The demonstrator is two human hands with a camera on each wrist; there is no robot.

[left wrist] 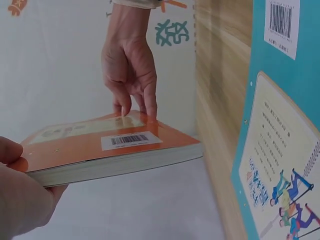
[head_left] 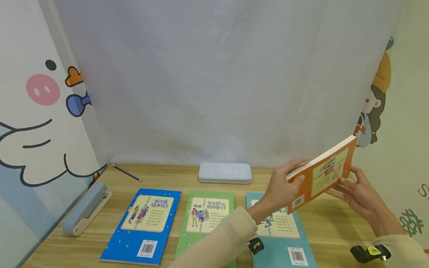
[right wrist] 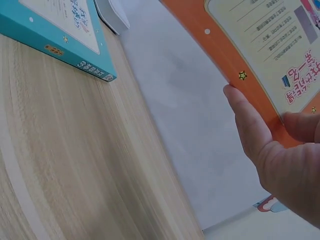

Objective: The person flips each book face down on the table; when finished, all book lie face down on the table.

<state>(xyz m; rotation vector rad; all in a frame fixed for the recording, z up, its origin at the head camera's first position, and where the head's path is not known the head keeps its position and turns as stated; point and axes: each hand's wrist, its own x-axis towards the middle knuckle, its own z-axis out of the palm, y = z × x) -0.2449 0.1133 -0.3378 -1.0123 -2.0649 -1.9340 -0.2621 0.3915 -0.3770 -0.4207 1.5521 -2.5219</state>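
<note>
An orange book (head_left: 330, 173) is held tilted above the right side of the table, its back cover with a barcode facing me. My left hand (head_left: 283, 186) grips its left end, thumb on the cover and fingers behind. At the book's lower right edge, my right hand (head_left: 360, 193) pinches it between thumb and fingers, as the right wrist view also shows with the orange cover (right wrist: 240, 60). Beneath the left hand lies a teal book (head_left: 278, 245), partly covered by the hand and the raised book. A green book (head_left: 207, 208) lies beside it, partly behind my left sleeve.
A blue book (head_left: 142, 227) lies left of the green one. Farther left stands a blue-grey stapler (head_left: 87, 208), with a pencil (head_left: 127, 172) behind it. A white tin case (head_left: 224, 173) sits at the table's back edge, before a pale curtain (head_left: 218, 82).
</note>
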